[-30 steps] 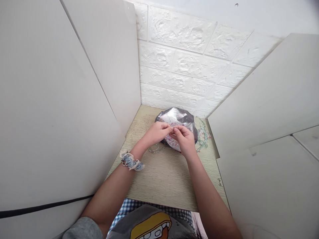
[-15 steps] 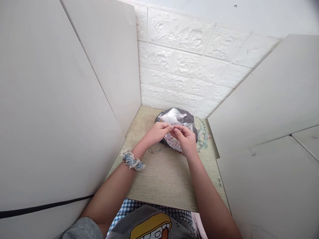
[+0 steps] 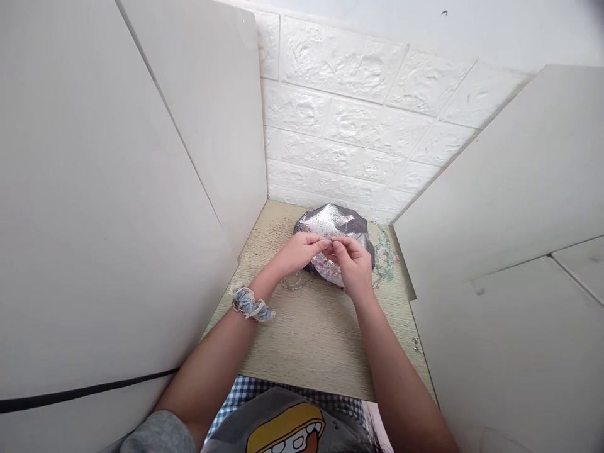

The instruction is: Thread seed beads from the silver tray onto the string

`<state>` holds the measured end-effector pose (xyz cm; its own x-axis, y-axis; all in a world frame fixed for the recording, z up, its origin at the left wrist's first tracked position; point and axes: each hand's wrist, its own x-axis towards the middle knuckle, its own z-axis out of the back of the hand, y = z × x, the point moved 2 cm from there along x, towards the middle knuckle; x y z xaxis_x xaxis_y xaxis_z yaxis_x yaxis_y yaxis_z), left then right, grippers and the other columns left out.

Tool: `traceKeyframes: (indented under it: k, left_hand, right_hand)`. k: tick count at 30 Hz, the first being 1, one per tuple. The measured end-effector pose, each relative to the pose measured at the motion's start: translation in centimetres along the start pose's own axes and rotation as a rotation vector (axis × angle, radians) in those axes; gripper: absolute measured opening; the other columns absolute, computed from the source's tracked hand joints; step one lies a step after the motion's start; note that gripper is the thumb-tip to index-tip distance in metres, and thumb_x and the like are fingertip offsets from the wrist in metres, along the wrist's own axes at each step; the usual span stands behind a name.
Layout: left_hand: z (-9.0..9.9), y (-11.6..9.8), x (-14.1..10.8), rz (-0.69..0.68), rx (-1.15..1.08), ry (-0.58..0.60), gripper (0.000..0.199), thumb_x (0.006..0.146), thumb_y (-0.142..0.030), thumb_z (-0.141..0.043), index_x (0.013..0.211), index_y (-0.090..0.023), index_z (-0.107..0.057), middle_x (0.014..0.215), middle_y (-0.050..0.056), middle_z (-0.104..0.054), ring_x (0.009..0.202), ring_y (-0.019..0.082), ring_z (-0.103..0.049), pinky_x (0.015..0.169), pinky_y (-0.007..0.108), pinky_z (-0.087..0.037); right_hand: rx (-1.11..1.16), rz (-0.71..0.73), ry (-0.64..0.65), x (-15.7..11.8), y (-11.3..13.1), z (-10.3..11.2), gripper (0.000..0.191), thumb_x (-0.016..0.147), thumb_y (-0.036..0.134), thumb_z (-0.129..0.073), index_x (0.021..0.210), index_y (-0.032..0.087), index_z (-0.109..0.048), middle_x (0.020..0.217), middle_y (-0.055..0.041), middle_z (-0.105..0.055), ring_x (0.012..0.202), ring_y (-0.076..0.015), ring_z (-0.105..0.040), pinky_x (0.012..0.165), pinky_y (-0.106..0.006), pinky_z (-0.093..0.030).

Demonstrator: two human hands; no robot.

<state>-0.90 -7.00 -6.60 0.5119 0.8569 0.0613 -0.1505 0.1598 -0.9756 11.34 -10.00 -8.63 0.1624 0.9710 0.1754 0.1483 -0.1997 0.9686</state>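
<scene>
My left hand [image 3: 304, 249] and my right hand [image 3: 353, 259] meet fingertip to fingertip above a shiny silver pouch [image 3: 330, 220]. Both are closed in a pinch, thumb against forefinger. Whatever sits between the fingertips is too small to make out. Many small pink and pale beads [image 3: 328, 269] lie on the silver surface under my hands. A string of clear and green beads [image 3: 384, 255] rests on the table to the right of the pouch. To its left, partly under my left hand, is a small loop of pale beads [image 3: 294, 281].
The narrow wooden table [image 3: 311, 340] is closed in by a white panel [image 3: 198, 126] on the left and another white panel [image 3: 500, 189] on the right. A white brick-patterned wall [image 3: 349, 119] stands behind. Small shiny bits [image 3: 416, 345] lie at the right edge.
My right fingertips have shifted slightly, with the thumb and forefinger drawn a little back from the left ones. The pouch and bead strings stay where they were.
</scene>
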Motion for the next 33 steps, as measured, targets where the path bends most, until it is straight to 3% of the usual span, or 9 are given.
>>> traceKeyframes:
  k: [9, 14, 21, 24, 27, 30, 33]
  left_hand:
    - [0.0, 0.2, 0.0, -0.001, 0.016, 0.009, 0.036, 0.074, -0.042, -0.044, 0.073, -0.012, -0.062, 0.072, 0.004, -0.061, 0.068, 0.012, -0.052, 0.063, 0.023, -0.038]
    - [-0.1, 0.2, 0.0, 0.020, 0.017, -0.018, 0.039, 0.073, -0.046, -0.044, 0.073, -0.012, -0.062, 0.062, 0.001, -0.054, 0.056, 0.009, -0.044, 0.052, 0.021, -0.033]
    - [0.0, -0.2, -0.1, 0.028, 0.007, -0.052, 0.040, 0.068, -0.050, -0.049, 0.068, -0.012, -0.061, 0.050, -0.003, -0.040, 0.046, 0.006, -0.031, 0.045, 0.021, -0.023]
    - [0.1, 0.0, -0.1, 0.067, -0.017, -0.044, 0.040, 0.065, -0.051, -0.052, 0.064, -0.012, -0.059, 0.042, -0.006, -0.027, 0.041, 0.005, -0.023, 0.042, 0.021, -0.017]
    - [0.1, -0.1, -0.2, 0.078, -0.057, -0.013, 0.037, 0.065, -0.050, -0.053, 0.064, -0.013, -0.057, 0.042, -0.006, -0.026, 0.040, 0.004, -0.022, 0.041, 0.021, -0.015]
    - [0.0, -0.2, -0.3, 0.095, -0.099, 0.031, 0.033, 0.068, -0.046, -0.052, 0.066, -0.014, -0.054, 0.044, -0.006, -0.027, 0.039, 0.004, -0.023, 0.039, 0.020, -0.016]
    - [-0.1, -0.1, -0.3, 0.096, -0.145, 0.072, 0.029, 0.071, -0.043, -0.049, 0.064, -0.015, -0.050, 0.044, -0.006, -0.029, 0.039, 0.004, -0.026, 0.039, 0.020, -0.018]
  right_hand:
    - [-0.110, 0.011, 0.006, -0.1, 0.0, 0.0, 0.018, 0.070, 0.036, -0.054, 0.074, 0.018, -0.055, 0.066, -0.0003, -0.057, 0.064, -0.0133, -0.057, 0.065, -0.032, -0.052]
    - [-0.193, 0.037, 0.012, -0.1, -0.3, 0.1, 0.021, 0.072, 0.038, -0.051, 0.075, 0.017, -0.054, 0.069, -0.0002, -0.055, 0.061, -0.0119, -0.055, 0.059, -0.029, -0.050]
    - [-0.400, 0.275, -0.026, -0.3, 0.5, -0.1, 0.016, 0.077, 0.031, -0.046, 0.074, 0.019, -0.056, 0.081, -0.0021, -0.054, 0.064, -0.0116, -0.049, 0.060, -0.027, -0.044]
    - [-0.512, 0.393, -0.041, -0.6, 1.1, -0.2, 0.015, 0.078, 0.027, -0.044, 0.071, 0.020, -0.055, 0.078, -0.0021, -0.054, 0.070, -0.0136, -0.049, 0.064, -0.028, -0.041]
    - [-0.581, 0.454, -0.056, -0.8, 1.3, -0.3, 0.015, 0.079, 0.025, -0.042, 0.069, 0.020, -0.052, 0.075, -0.0017, -0.053, 0.073, -0.0142, -0.048, 0.067, -0.028, -0.039]
    - [-0.578, 0.409, -0.079, -0.7, 1.1, -0.2, 0.016, 0.079, 0.028, -0.041, 0.069, 0.020, -0.049, 0.070, -0.0008, -0.051, 0.070, -0.0136, -0.048, 0.066, -0.028, -0.039]
    - [-0.340, 0.230, -0.037, -0.4, 0.7, -0.1, 0.016, 0.079, 0.033, -0.041, 0.071, 0.020, -0.046, 0.061, 0.0023, -0.050, 0.056, -0.0110, -0.048, 0.056, -0.025, -0.040]
